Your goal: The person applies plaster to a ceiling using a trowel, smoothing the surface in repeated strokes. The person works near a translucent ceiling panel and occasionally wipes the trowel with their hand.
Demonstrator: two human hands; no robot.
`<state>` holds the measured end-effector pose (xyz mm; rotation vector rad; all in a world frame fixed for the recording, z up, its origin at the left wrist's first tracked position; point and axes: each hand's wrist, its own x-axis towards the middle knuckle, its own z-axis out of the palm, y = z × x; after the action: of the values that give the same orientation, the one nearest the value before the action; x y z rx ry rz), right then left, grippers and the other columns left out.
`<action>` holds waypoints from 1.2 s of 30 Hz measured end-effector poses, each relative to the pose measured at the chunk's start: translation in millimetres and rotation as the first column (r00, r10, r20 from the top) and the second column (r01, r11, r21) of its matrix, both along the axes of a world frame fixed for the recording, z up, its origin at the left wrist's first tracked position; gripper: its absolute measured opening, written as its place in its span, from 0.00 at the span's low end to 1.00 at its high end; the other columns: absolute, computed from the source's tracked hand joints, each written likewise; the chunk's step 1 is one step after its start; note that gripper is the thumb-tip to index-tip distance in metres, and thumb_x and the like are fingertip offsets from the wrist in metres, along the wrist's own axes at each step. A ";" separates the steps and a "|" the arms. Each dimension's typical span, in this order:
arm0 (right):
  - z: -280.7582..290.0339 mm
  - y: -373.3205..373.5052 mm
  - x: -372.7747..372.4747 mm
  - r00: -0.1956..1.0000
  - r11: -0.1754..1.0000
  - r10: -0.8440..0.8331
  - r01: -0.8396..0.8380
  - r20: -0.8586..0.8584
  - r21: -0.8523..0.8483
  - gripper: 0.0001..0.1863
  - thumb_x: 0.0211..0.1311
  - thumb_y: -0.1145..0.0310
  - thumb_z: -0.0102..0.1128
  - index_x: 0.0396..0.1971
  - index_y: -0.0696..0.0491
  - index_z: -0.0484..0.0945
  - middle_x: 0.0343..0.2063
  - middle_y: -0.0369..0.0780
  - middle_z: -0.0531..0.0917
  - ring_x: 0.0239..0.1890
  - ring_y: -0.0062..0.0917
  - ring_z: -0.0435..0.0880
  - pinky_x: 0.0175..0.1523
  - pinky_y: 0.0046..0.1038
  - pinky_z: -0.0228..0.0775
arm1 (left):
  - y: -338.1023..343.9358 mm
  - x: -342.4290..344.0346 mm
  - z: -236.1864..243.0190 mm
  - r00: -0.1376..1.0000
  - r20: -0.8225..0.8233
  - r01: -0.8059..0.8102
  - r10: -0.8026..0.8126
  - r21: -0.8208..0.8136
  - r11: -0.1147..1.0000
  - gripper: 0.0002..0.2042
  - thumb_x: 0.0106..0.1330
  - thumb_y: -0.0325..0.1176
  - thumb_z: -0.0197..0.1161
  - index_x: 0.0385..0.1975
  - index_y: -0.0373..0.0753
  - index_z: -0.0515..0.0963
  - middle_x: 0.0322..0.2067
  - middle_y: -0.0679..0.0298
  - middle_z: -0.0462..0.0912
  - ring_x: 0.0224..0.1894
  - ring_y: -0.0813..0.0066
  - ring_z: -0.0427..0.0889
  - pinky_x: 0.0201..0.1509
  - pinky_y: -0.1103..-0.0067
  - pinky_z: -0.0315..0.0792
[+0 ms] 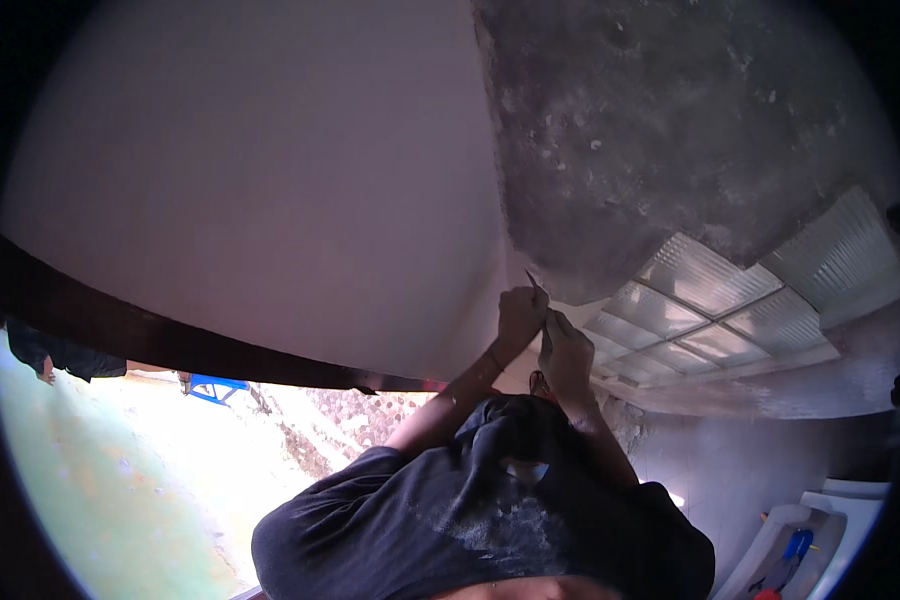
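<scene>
Head view: both hands are raised overhead to the ceiling, close together at the boundary between two surfaces. The left hand [519, 317] is closed around a thin flat blade [532, 283], apparently a scraper or putty knife, whose tip is pressed to the ceiling just where the smooth white area [270, 180] meets the rough grey patch [690, 130]. The right hand [567, 352] is seen just beside it, closed around something dark and narrow, perhaps the tool's handle; what exactly is held cannot be told.

As far as can be judged, the work is partly done. The whole left portion of the ceiling is seen smooth, even and pale, with a fairly clean edge running down to the blade. The grey patch to the right is left bare, mottled and speckled, and it reaches as far as the glass-block panel [730, 310]. A large share is therefore judged still uncovered.

Below the hands a dark shirt [470, 510], dusted with pale specks, is seen. A dark beam [170, 340] borders the ceiling on the left, with bright ground beyond it.
</scene>
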<state>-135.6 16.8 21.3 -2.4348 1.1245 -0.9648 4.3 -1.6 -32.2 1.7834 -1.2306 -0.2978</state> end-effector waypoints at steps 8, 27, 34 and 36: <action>7.7 -8.5 14.4 0.992 0.992 0.106 -0.100 -0.067 0.082 0.18 0.61 0.72 0.60 0.51 0.54 0.81 0.38 0.48 0.85 0.38 0.47 0.85 0.43 0.46 0.78 | 15.2 27.4 7.2 0.927 0.314 0.150 -0.204 0.187 0.971 0.11 0.67 0.35 0.59 0.40 0.33 0.81 0.36 0.48 0.86 0.33 0.51 0.85 0.36 0.58 0.76; 45.7 0.5 -54.8 0.996 0.997 0.023 -0.029 0.081 0.073 0.20 0.58 0.71 0.66 0.51 0.55 0.81 0.47 0.47 0.86 0.39 0.46 0.87 0.44 0.41 0.81 | 27.0 -32.8 -53.3 0.123 -0.920 0.584 -0.371 -0.235 0.777 0.26 0.75 0.36 0.53 0.71 0.36 0.63 0.68 0.48 0.71 0.64 0.49 0.75 0.68 0.65 0.71; 30.1 -8.9 -22.8 0.993 0.999 0.048 -0.050 -0.110 -0.019 0.23 0.57 0.75 0.59 0.55 0.58 0.77 0.49 0.46 0.83 0.42 0.42 0.86 0.42 0.41 0.81 | 34.2 -62.2 37.1 -0.598 -0.759 0.037 -0.256 -0.346 0.938 0.19 0.82 0.48 0.45 0.59 0.41 0.74 0.55 0.61 0.81 0.59 0.63 0.78 0.65 0.71 0.72; 28.4 -8.7 -16.9 0.996 0.994 0.023 -0.032 -0.088 -0.102 0.23 0.57 0.74 0.59 0.56 0.58 0.77 0.49 0.45 0.83 0.43 0.41 0.86 0.42 0.39 0.82 | 23.2 -60.4 31.0 -0.640 -0.683 0.013 -0.354 -0.470 0.883 0.18 0.83 0.48 0.45 0.56 0.42 0.75 0.53 0.61 0.81 0.58 0.66 0.78 0.63 0.73 0.73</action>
<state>-152.4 8.1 49.8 -2.5900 1.0914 -0.9392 -56.0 21.7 -1.2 0.0850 0.0546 -1.6648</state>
